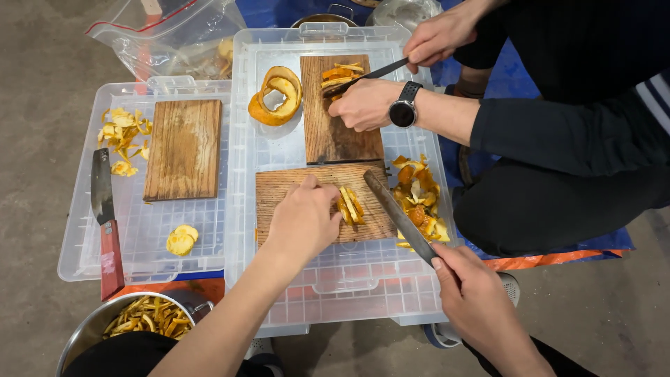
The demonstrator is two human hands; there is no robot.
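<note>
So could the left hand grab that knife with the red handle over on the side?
Probably yes. The left hand rests on the peel strips on the near board, and the red-handled knife lies free on the left lid, nothing covering it, though it must let go first.

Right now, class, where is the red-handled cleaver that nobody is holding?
In the head view, the red-handled cleaver lies at far left on the clear plastic lid, left of the empty wooden board, below the peel scraps.
</note>
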